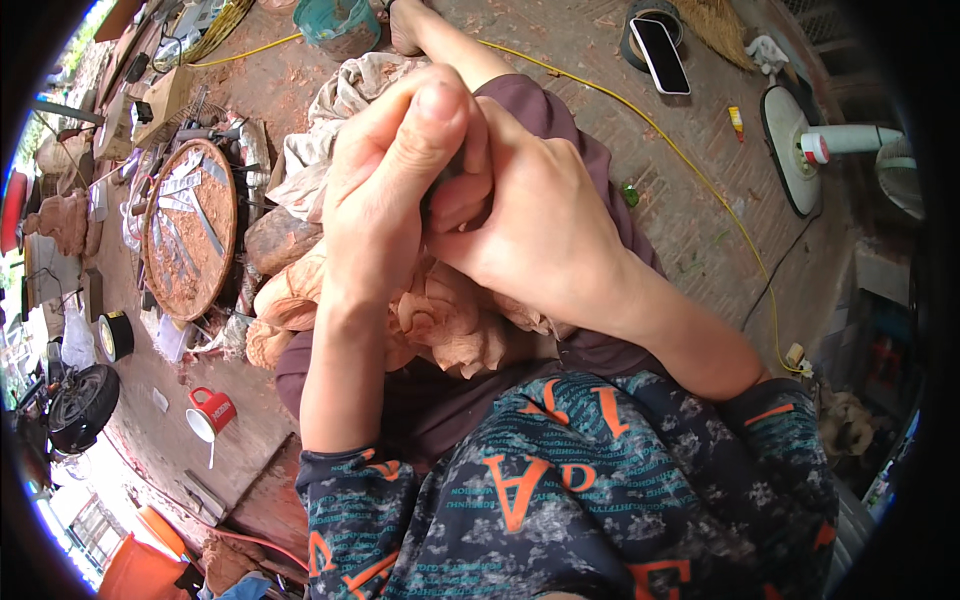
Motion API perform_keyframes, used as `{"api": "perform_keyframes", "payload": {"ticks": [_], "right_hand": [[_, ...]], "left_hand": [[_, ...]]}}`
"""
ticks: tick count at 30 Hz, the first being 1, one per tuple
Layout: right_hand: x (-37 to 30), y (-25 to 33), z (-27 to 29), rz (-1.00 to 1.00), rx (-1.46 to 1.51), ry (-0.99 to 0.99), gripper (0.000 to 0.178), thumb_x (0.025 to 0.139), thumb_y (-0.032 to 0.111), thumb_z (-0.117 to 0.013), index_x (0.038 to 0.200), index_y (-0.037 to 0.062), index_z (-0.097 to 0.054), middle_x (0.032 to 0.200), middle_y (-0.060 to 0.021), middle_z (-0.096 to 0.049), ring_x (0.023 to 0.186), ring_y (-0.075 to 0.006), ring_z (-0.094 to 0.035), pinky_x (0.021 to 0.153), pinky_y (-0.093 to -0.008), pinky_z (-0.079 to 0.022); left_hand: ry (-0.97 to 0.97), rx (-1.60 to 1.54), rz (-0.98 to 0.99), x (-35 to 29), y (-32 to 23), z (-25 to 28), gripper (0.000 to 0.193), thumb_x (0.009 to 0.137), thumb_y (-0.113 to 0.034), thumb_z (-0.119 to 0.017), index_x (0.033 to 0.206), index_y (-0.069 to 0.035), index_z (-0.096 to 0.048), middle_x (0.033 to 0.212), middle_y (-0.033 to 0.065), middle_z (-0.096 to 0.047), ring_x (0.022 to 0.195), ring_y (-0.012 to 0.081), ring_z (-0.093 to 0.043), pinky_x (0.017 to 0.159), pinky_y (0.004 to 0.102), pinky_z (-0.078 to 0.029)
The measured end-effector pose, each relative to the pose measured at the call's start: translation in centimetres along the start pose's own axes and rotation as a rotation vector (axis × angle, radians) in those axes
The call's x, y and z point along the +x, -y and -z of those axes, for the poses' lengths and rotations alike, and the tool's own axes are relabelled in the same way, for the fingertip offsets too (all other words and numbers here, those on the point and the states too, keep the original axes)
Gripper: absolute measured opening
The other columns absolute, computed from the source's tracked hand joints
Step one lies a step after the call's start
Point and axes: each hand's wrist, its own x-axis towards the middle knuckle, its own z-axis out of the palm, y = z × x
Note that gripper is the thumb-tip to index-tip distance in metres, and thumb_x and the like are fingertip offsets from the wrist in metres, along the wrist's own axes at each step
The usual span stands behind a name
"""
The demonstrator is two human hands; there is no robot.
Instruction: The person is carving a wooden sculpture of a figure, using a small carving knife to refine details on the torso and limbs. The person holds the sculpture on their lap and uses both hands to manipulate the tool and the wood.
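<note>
My left hand [385, 165] and my right hand [545, 215] are closed together, raised above my lap. The left thumb points up and the fingers of both hands curl inward. A dark patch shows in the gap between them, but I cannot make out what they hold, if anything. Just below the hands, a carved reddish-brown wooden piece [450, 320] with rounded, folded shapes rests across my lap. Its middle and far parts are covered by my hands and wrists.
On the left stands a round tray [233, 205] with several metal carving blades and wood chips. Nearby are a pale cloth [345, 90], a red mug [210, 412] and a teal bucket [340, 35]. A yellow cord [640, 112], a phone [660, 55] and a fan [795, 150] lie right.
</note>
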Motion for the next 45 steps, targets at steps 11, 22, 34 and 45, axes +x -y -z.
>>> {"api": "perform_keyframes", "payload": {"ticks": [11, 22, 34, 45], "right_hand": [[0.0, -1.5, 0.1, 0.024, -0.037, 0.033, 0.049, 0.069, 0.009, -0.074, 0.113, 0.0035, -0.053, 0.081, -0.0177, -0.067, 0.078, -0.0390, -0.067, 0.071, -0.0425, -0.054], [0.5, -0.6, -0.2, 0.168, -0.011, 0.012, 0.030, 0.070, 0.001, -0.070, 0.094, -0.0049, -0.054, 0.080, -0.0253, -0.064, 0.080, -0.0424, -0.066, 0.072, -0.0470, -0.054], [0.2, -1.0, 0.0, 0.164, -0.031, 0.010, 0.029, 0.069, 0.001, -0.069, 0.093, -0.0053, -0.053, 0.080, -0.0254, -0.064, 0.080, -0.0420, -0.066, 0.071, -0.0478, -0.054], [-1.6, -0.8, 0.3, 0.088, -0.013, -0.065, 0.039, 0.069, 0.007, -0.075, 0.096, -0.0009, -0.049, 0.078, -0.0212, -0.064, 0.076, -0.0407, -0.065, 0.069, -0.0492, -0.052]], "left_hand": [[-0.071, 0.116, 0.008, -0.1, 0.4, -0.1, 0.041, 0.103, -0.034, -0.048, 0.073, -0.006, -0.049, 0.056, -0.0010, -0.044, 0.047, 0.0049, -0.035, 0.044, 0.0213, -0.025], [-0.099, 0.168, -0.104, -0.2, -1.1, -0.1, 0.043, 0.103, -0.035, -0.045, 0.075, -0.003, -0.050, 0.056, -0.0005, -0.043, 0.047, 0.0047, -0.032, 0.043, 0.0218, -0.022], [-0.094, 0.028, -0.026, 0.1, -0.4, -0.1, 0.043, 0.103, -0.035, -0.047, 0.077, -0.001, -0.051, 0.055, -0.0004, -0.041, 0.046, 0.0056, -0.032, 0.043, 0.0220, -0.022], [0.036, 0.183, 0.092, 0.3, -0.4, -0.7, 0.042, 0.099, -0.035, -0.053, 0.069, -0.005, -0.051, 0.056, -0.0024, -0.044, 0.051, 0.0043, -0.035, 0.047, 0.0229, -0.025]]}}
